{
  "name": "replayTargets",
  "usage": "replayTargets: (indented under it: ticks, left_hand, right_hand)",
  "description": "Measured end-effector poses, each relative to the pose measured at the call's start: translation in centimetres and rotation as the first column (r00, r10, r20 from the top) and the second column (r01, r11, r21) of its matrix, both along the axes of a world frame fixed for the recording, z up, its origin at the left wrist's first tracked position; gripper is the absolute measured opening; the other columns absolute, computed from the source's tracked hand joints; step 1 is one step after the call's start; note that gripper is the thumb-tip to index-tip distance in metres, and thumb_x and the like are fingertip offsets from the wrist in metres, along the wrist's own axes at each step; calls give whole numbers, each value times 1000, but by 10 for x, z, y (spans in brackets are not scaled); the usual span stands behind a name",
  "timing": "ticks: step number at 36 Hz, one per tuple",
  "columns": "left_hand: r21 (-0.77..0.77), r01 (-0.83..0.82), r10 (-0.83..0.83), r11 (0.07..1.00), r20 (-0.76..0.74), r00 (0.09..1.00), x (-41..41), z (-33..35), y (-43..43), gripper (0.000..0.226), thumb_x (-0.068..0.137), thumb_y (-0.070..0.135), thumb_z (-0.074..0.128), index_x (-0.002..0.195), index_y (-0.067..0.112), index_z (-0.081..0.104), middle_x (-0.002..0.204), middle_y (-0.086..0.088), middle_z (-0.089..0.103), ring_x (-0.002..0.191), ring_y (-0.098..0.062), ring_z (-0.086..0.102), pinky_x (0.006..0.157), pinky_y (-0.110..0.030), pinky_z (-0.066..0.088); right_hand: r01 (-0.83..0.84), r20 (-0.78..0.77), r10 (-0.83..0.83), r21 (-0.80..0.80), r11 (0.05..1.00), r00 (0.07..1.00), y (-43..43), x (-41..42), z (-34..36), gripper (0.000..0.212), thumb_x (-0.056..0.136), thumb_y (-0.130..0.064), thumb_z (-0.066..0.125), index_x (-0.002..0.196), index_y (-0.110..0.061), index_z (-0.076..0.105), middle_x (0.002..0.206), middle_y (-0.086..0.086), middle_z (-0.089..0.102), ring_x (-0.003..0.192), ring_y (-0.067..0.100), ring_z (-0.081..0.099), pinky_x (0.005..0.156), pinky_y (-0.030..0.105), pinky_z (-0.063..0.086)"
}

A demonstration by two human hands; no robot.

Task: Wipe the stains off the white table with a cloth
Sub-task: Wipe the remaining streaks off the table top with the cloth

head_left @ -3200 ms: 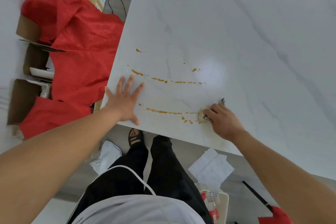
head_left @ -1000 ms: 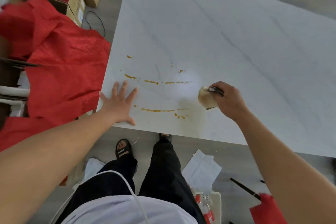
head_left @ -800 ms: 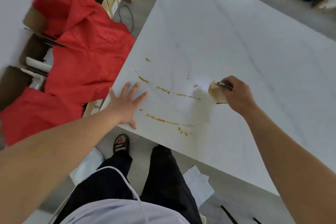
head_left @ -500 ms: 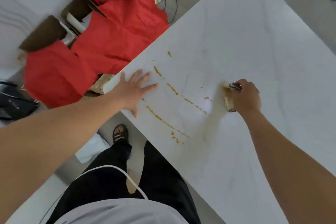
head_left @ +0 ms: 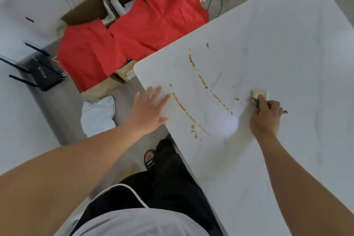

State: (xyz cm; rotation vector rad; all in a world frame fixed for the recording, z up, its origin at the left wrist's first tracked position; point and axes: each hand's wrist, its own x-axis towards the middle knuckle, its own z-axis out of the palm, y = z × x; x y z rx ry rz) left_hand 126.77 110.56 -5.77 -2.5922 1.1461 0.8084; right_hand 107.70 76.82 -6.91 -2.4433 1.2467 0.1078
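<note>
The right hand [head_left: 265, 119] grips the cloth [head_left: 259, 94]. The stains [head_left: 203, 82], two long streaks, lie just left of it, before the flat, spread-fingered left hand [head_left: 148, 110] at the table [head_left: 287, 44] edge.

I note a white, faintly veined table [head_left: 277, 44] bearing two broken, roughly parallel streaks of orange-brown stains [head_left: 182, 106] near its corner, with a small bunched beige cloth [head_left: 259, 93] on the surface just beside the right-hand streak.
</note>
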Motion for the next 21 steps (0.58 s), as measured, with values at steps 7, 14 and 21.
replayTargets:
  ticks: [7, 14, 21]
  left_hand:
    - [-16, 33, -33, 999, -13, 999, -19, -8, 9, 96, 96, 74, 36, 163, 22, -8, 170, -10, -19, 155, -39, -16, 126, -58, 3]
    - [-4, 77, -77, 997, -14, 997, -13, -13, 9, 103, 91, 82, 33, 162, 21, -10, 168, -12, -22, 154, -41, -18, 126, -58, 2]
    - [-9, 125, -124, 992, 16, 992, -12, -18, 10, 105, 87, 84, 19, 161, 16, -9, 168, -18, -18, 154, -42, -18, 127, -54, 4]
  right_hand:
    - [2, 78, -4, 15, 1000, 997, -1, -1, -8, 42, 94, -5, 40, 129, -22, 55, 129, 12, 37, 120, 33, 34, 98, 40, 40]
    - [-12, 96, 8, 43, 999, 995, -7, -6, -14, 44, 98, -11, 43, 138, -21, 56, 131, 13, 38, 120, 32, 40, 99, 27, 32]
    - [68, 180, -79, 68, 995, 980, -3, -2, -22, 47, 94, -11, 44, 138, -23, 57, 126, 11, 40, 112, 31, 49, 102, 34, 42]
